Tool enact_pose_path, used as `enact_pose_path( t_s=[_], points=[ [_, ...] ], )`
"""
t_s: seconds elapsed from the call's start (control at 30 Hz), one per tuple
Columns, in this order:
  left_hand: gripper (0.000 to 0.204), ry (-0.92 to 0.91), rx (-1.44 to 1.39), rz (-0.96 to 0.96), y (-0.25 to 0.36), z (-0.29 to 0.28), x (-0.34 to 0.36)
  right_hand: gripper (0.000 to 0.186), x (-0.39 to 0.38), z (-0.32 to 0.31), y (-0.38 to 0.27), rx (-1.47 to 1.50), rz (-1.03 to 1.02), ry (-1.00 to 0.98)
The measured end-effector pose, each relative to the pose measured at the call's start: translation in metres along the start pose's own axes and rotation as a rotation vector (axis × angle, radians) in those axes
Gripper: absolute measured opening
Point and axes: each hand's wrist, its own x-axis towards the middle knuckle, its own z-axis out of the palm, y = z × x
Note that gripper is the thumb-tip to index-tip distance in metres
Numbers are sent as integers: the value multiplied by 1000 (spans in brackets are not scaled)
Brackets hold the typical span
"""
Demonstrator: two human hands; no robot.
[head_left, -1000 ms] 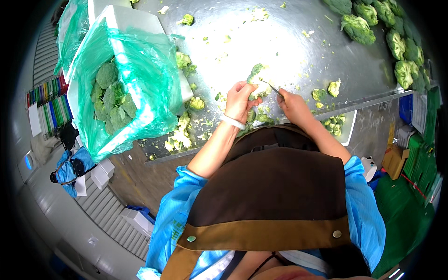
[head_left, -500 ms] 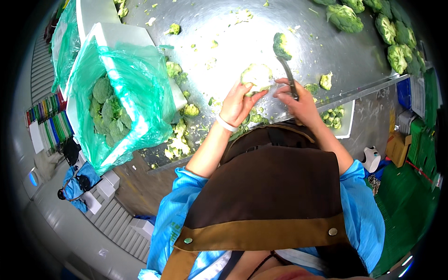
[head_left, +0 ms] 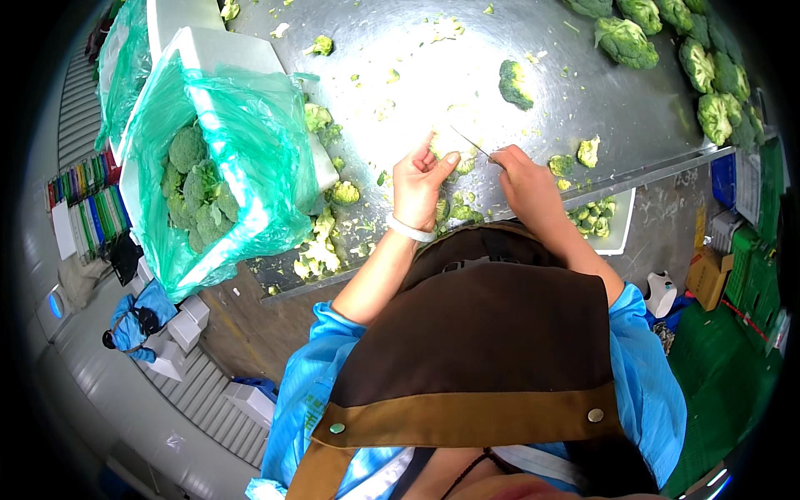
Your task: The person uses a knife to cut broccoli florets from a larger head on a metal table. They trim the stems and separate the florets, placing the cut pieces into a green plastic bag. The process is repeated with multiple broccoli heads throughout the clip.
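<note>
A pale piece of broccoli (head_left: 464,162), partly washed out by glare, is held in my left hand (head_left: 421,185) above the metal table (head_left: 375,58). My right hand (head_left: 528,185) grips a thin-bladed knife (head_left: 473,144), its blade pointing left and away over the broccoli. Glare hides whether the blade touches it. Farther off lies a loose broccoli head (head_left: 516,84). Small florets (head_left: 587,152) rest right of my right hand, while trimmed bits (head_left: 319,250) are heaped left of my left wrist.
At left, a white foam box lined with a green plastic bag (head_left: 271,158) holds several broccoli heads (head_left: 200,187). More broccoli (head_left: 625,42) is piled at the far right. Below the table edge sits a white bin of florets (head_left: 617,221). A person in blue (head_left: 142,321) is at lower left.
The knife has swung from upright beside my right hand to lie over the broccoli. My right hand has turned and closed round it; my left hand has turned with the broccoli.
</note>
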Motion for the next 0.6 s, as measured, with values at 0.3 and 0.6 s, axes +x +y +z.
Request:
enact_pose_path(
  t_s=[0.3,0.6],
  points=[
    [45,-155,-124,-318,7,-8,-5,9,-3,13,4,83,103,-64],
    [36,-206,-2,-255,-8,-8,-1,7,-12,27,21,106,127,-22]
  ],
)
